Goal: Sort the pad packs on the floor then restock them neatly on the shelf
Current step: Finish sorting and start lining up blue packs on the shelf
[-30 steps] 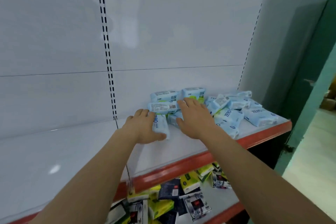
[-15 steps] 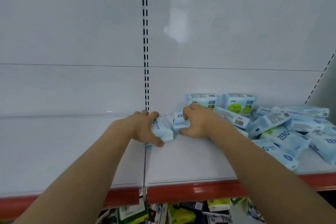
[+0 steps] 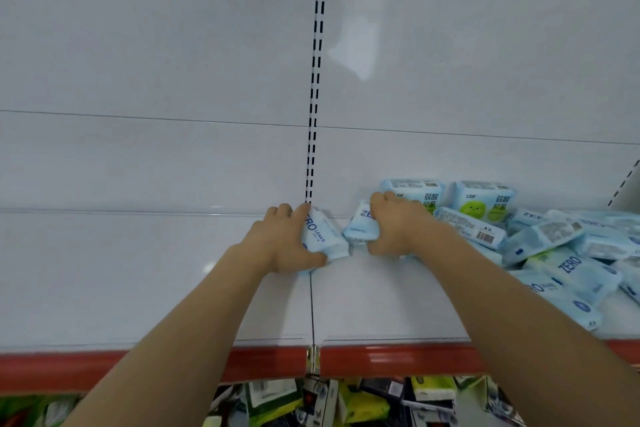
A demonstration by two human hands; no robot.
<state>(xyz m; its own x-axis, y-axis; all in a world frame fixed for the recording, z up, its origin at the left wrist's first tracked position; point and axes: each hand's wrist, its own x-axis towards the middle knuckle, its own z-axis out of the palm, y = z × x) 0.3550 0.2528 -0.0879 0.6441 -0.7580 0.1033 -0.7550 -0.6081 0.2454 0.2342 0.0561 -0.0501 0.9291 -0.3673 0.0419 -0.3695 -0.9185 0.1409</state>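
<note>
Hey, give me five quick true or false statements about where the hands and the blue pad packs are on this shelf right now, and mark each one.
1. The left hand holds a blue ZERO pack. True.
2. The right hand is empty and hangs clear of the shelf. False: it holds a second blue pack on the white shelf.
3. A loose pile of blue packs lies to the right of the hands. True.
4. Two packs with a green face stand against the back wall. True.
5. The shelf part to the left of the left hand is stacked with packs. False: no packs show there.
</note>
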